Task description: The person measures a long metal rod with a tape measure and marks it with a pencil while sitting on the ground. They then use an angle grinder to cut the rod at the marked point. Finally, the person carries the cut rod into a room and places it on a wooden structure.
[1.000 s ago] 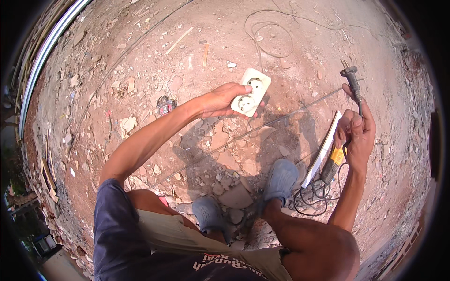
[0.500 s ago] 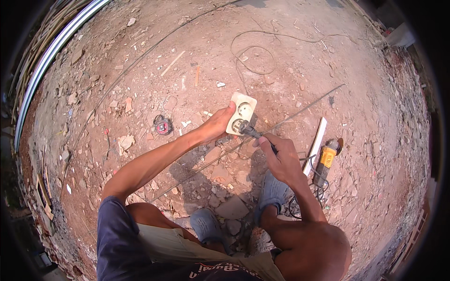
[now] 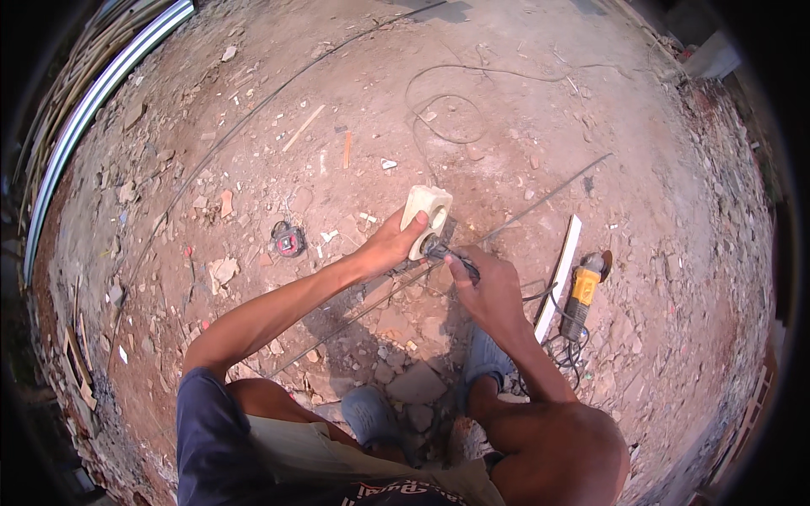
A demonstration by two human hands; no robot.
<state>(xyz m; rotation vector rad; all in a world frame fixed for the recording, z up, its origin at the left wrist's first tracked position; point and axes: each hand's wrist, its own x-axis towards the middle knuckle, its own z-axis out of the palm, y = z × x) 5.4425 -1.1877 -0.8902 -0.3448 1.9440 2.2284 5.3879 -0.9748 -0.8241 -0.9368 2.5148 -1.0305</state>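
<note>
My left hand (image 3: 395,241) grips a cream two-socket extension outlet (image 3: 429,201) by its left side, thumb across the front. A black power plug (image 3: 437,248) is at the lower socket, with its front against the opening; how deep its pins sit cannot be made out. Around the plug's rear, where the cord begins, my right hand (image 3: 489,285) is closed. Beyond the upper socket, the outlet's thin cable (image 3: 419,139) runs off over the ground in loops. To the right of my right hand lies a yellow and black angle grinder (image 3: 584,291) with its cord bunched beside it.
A white strip (image 3: 558,278) lies beside the grinder. On the left is a red and black tape measure (image 3: 288,239). A thin rod (image 3: 540,205) crosses the ground under my hands. Rubble and stones (image 3: 417,383) surround my feet; metal profiles (image 3: 105,101) lie at far left.
The outlet has tilted, so its faces now turn more to the right and its side shows. Both hands have shifted slightly down, the right also leftward, with the plug still at the lower socket.
</note>
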